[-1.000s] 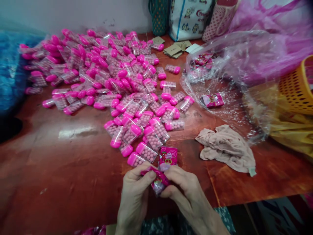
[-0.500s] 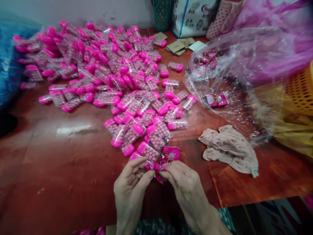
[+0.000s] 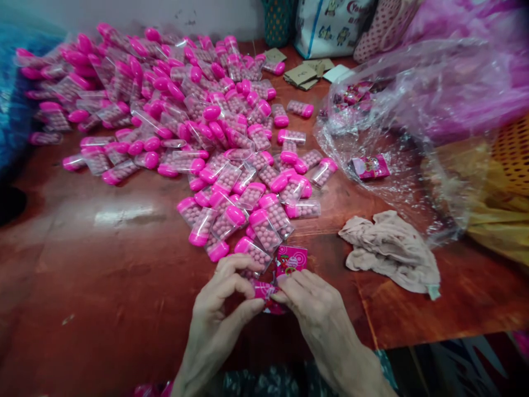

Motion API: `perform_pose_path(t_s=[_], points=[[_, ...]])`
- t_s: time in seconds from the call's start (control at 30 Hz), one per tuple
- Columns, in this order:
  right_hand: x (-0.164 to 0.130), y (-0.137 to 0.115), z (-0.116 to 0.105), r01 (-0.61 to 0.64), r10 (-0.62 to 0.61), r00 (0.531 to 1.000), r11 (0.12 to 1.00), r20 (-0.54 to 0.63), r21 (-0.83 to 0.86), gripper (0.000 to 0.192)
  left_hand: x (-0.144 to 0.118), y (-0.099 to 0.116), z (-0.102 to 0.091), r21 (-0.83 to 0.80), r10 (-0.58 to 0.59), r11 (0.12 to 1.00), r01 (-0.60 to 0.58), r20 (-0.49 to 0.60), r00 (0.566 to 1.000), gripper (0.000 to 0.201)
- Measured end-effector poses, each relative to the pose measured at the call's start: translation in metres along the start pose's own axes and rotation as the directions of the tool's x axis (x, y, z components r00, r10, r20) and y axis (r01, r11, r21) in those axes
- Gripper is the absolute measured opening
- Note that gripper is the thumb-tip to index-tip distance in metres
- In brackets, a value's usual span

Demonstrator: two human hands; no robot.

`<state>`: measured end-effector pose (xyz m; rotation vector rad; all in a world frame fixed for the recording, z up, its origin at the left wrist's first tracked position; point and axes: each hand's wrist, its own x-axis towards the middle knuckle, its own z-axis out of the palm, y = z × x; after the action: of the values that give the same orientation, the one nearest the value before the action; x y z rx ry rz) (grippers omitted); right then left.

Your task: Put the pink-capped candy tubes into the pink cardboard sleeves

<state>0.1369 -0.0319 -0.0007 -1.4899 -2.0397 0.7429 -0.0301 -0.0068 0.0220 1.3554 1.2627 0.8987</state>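
Note:
Near the table's front edge, my left hand (image 3: pixel 229 309) and my right hand (image 3: pixel 316 314) pinch a small pink printed wrapper (image 3: pixel 264 290) between thumbs and fingers. Part of it is covered by my fingertips. Just beyond my right fingers lies another pink printed packet (image 3: pixel 291 258), flat on the table. A clear candy box with a pink cap (image 3: pixel 253 253), filled with small pink balls, lies right beyond my left fingers. It belongs to the near end of a large heap of such boxes (image 3: pixel 215 129) that spreads to the back left.
A crumpled beige cloth (image 3: pixel 390 251) lies on the red-brown table (image 3: pixel 124 292) at right. Behind it, a clear plastic bag (image 3: pixel 417 154) holds pink packets (image 3: pixel 371 166). Brown cardboard pieces (image 3: pixel 301 75) and a white bag (image 3: pixel 330 30) are at the back. Blue plastic (image 3: pixel 20 105) borders the left.
The wrapper has turned flatter between my hands and shows more of its printed face. My left fingers have shifted and spread slightly. The whole view has shifted a little.

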Motion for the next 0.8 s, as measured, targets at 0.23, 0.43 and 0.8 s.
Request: perform_pose_path(t_s=[0.23, 0.43, 0.8], points=[[0.006, -0.011, -0.018, -0.135, 0.220, 0.971, 0.825, -0.092, 0.549, 0.029, -0.004, -0.007, 0.012, -0.437, -0.209, 0.882, 0.176, -0.029, 0.977, 0.013], [0.009, -0.012, -0.014, -0.334, 0.430, 0.902, 0.648, 0.033, 0.685, 0.014, -0.006, -0.011, 0.010, -0.369, -0.136, 0.923, 0.108, -0.051, 0.989, 0.020], [0.013, -0.010, -0.007, -0.108, 0.222, 0.956, 0.873, -0.190, 0.476, 0.027, 0.007, -0.009, 0.017, -0.569, -0.349, 0.788, 0.234, -0.101, 0.932, 0.015]])
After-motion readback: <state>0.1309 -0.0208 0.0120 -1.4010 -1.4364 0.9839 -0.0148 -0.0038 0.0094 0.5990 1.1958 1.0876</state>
